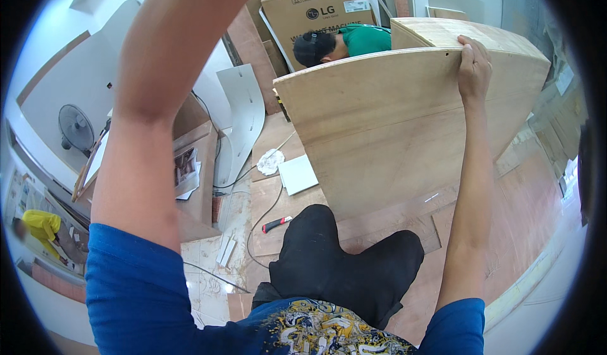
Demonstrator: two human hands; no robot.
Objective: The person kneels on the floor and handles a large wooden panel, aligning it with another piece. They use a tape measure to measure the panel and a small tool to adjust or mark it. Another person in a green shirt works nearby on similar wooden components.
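Workshop, apparently for woodwork: plywood unit [379, 127], curved white panel [243, 118], red-and-black utility knife [275, 225], white strips [226, 252]; plywood sheets [521, 213] cover part of tiled floor [205, 285].

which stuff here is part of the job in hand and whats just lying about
Part of the job:
- plywood box, its top edge held by the right hand

Apparently just lying about:
- red-and-black utility knife, on the floor, though it may serve this job
- white square panel
- curved white sheet
- cardboard carton
- grey fan
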